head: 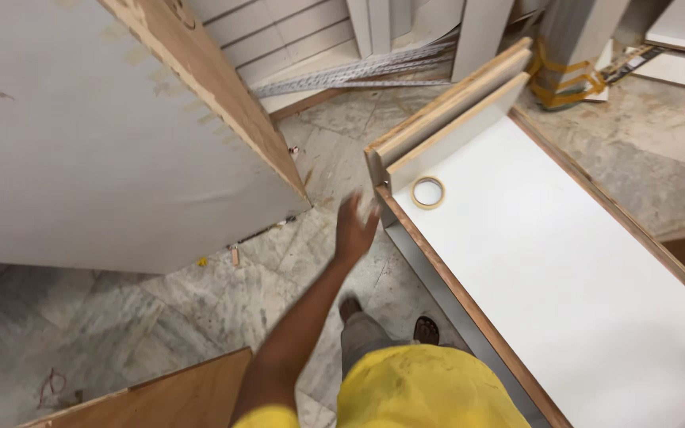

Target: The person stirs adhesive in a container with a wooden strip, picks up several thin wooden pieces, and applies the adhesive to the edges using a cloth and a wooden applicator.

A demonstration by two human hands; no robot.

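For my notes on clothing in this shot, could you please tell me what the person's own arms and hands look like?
Only the left hand shows, blurred; it is bare, with no glove, ring or watch that I can make out. The forearm is bare too, with a short yellow sleeve at the upper arm, matching the yellow shirt. The right hand is out of view.

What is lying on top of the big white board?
A round roll of tan tape lies on the large white wood-edged board, beside stacked plywood strips. Whatever lies beneath the board is covered.
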